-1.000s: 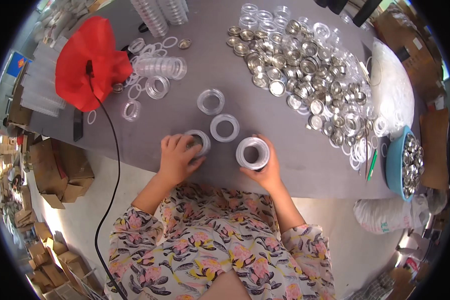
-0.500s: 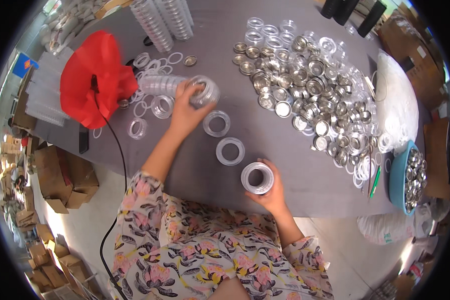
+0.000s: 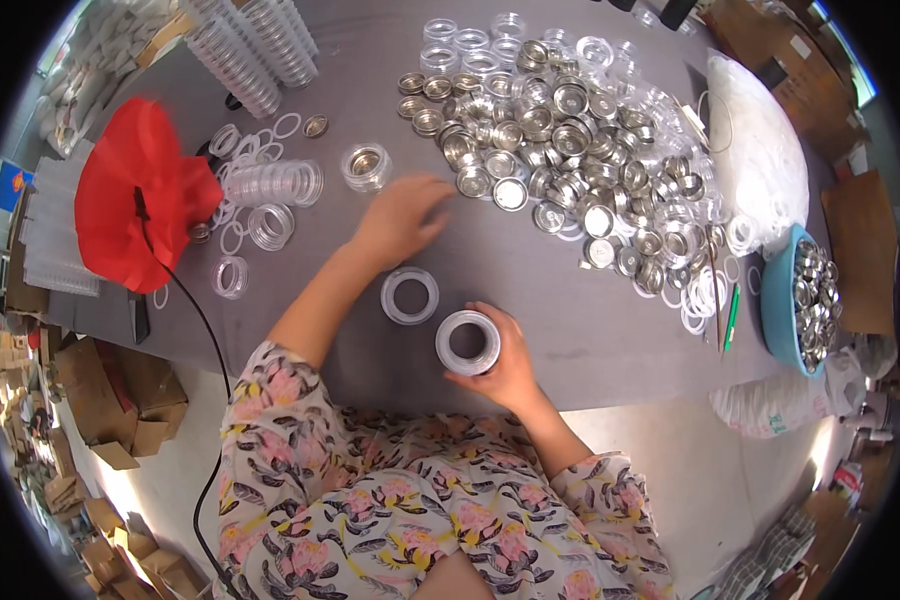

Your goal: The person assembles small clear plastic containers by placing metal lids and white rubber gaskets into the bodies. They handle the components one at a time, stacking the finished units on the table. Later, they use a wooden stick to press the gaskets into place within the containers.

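The right hand cups a clear, ring-shaped plastic piece, best gripped lightly; the left hand spreads loosely.

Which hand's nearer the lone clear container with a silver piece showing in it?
Left. The left hand is just to the lower right of the clear container; the right hand is farther off, closer to the person's body, around a stack of clear rings.

A workshop, by its looks — metal caps heaped on the counter, cardboard boxes on the floor.
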A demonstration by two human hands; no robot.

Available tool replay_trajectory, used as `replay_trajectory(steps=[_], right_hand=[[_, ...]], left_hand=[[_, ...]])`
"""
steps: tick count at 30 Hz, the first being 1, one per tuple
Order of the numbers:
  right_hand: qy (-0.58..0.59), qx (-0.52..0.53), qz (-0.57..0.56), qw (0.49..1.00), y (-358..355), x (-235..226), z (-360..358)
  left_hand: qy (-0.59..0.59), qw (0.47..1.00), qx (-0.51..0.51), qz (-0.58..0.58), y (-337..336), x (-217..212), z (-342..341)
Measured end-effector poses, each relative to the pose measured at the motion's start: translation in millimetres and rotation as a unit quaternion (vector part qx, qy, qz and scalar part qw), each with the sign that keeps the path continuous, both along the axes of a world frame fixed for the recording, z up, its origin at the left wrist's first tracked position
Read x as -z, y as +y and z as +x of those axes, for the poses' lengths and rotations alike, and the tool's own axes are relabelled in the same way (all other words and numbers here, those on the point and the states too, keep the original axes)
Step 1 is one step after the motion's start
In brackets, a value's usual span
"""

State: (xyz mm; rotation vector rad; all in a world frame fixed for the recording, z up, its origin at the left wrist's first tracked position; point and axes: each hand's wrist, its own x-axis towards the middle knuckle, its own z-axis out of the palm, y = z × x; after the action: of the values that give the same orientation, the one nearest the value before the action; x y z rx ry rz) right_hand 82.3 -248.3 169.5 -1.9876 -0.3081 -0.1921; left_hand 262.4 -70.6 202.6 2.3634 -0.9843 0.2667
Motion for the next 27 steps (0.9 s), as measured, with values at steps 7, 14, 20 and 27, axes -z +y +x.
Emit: replay_trajectory(steps=[7, 14, 20, 27], right_hand=[[-0.002, 0.003, -0.014, 1.0, 0.4, 1.1, 0.6], [-0.017, 0.016, 0.0, 1.0, 2.2, 3.2, -0.3], [-0.018, 0.014, -0.002, 1.0, 1.0, 5.1, -2.2], [-0.027, 0.019, 0.0, 0.999, 2.7, 3.6, -0.2]], left_hand=[[-0.057, 0.998, 0.005, 0.022, -41.6, 13.7, 12.8], [-0.038, 0.99, 0.129, 0.054, 5.8, -67.9, -138.6], [-0.018, 0.987, 0.13, 0.096, 3.0, -65.6, -151.1], [0.055, 0.98, 0.114, 0.151, 2.1, -57.3, -153.3]])
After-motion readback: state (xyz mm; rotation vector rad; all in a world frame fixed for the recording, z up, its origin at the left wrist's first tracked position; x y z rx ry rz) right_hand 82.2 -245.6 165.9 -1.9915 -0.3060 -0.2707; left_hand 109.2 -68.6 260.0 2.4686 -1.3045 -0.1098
